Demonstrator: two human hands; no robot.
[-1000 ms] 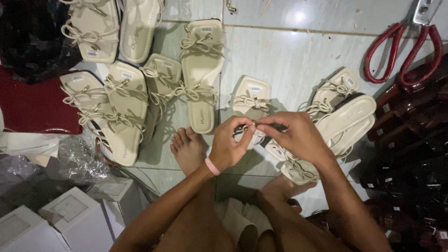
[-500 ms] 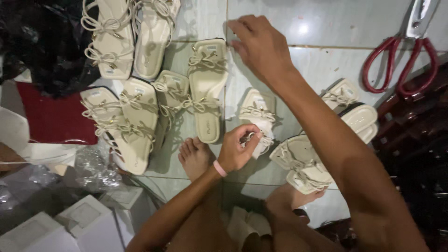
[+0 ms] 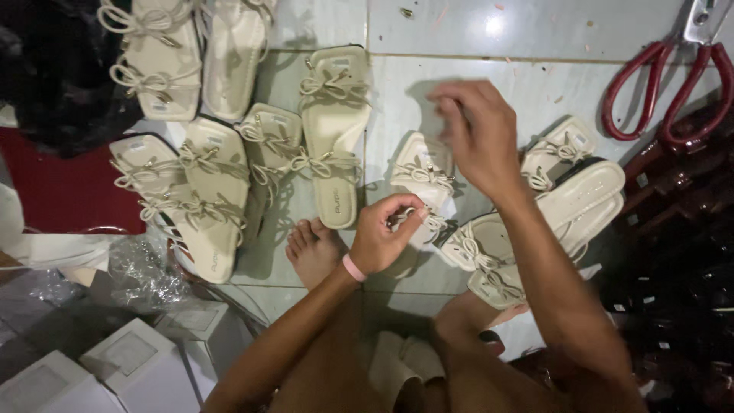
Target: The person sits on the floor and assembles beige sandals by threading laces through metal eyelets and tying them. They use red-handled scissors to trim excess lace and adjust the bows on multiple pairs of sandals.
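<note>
Since the half-second before, our right hand [image 3: 478, 134] had come back down from the top of the tiles and hung above and slightly right of the cream sandal [image 3: 422, 183] we were working on. That sandal lay on the pale tile floor [image 3: 550, 73] in front of our bare foot [image 3: 313, 248], its long axis running roughly away from us, toe end farther off, with its knotted cord straps across the middle. Our left hand [image 3: 382, 237] was the nearer one: it sat at the sandal's near end, thumb and forefinger pinched shut on the strap there. The right hand's fingers were curled loosely and blurred; we could not tell whether they held anything. So the sandal lay below and toward us from the right fingertips, between the two hands.

Just right of it, a heap of like sandals [image 3: 550, 206] overlapped one another. To the left, more pairs [image 3: 229, 153] lay side by side. Red-handled shears [image 3: 665, 92] rested at the far right, and white boxes [image 3: 122, 367] stood near our left knee.
</note>
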